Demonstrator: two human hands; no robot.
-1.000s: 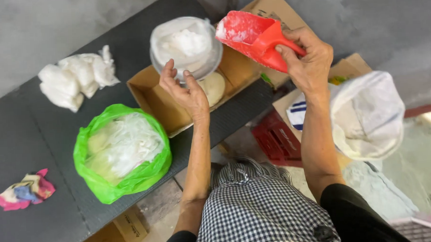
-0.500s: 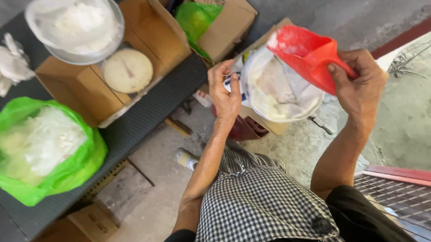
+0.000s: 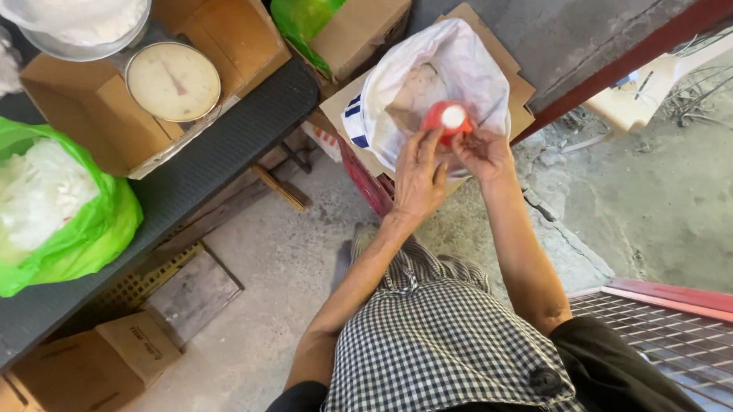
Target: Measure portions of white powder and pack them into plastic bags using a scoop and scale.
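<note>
Both hands meet over the mouth of a white plastic sack with blue stripes [image 3: 459, 70], which stands open inside a flat brown cardboard box [image 3: 504, 60] on the concrete floor [image 3: 286, 259]. The right hand [image 3: 484, 153] has its fingers [image 3: 467, 140] closed around the handle end of a red plastic scoop [image 3: 445, 118], seen end-on so that only its round red back and a pale spot in its middle show; the scoop sits just inside the sack's opening, above a pale powdery filling. The left hand [image 3: 419, 175] lies just beside it, fingers loosely spread and resting against the sack's near rim, touching the plastic rather than clamping anything firmly. Whether the scoop carries any load cannot be told from this angle. To the left, a dark grey table [image 3: 216, 167] bears an open brown cardboard carton [image 3: 107, 118] holding a round-dialled weighing scale [image 3: 173, 81] with a metal bowl of white stuff [image 3: 78, 25] on top. Nearer on the same table sits a bright green plastic bag with white contents [image 3: 45, 203]. Another cardboard box with a green bag inside [image 3: 342, 26] stands behind the sack. Smaller brown cartons [image 3: 85, 375] sit on the floor under the table, and the person's black-and-white checked garment [image 3: 439, 351] fills the lower middle.
</note>
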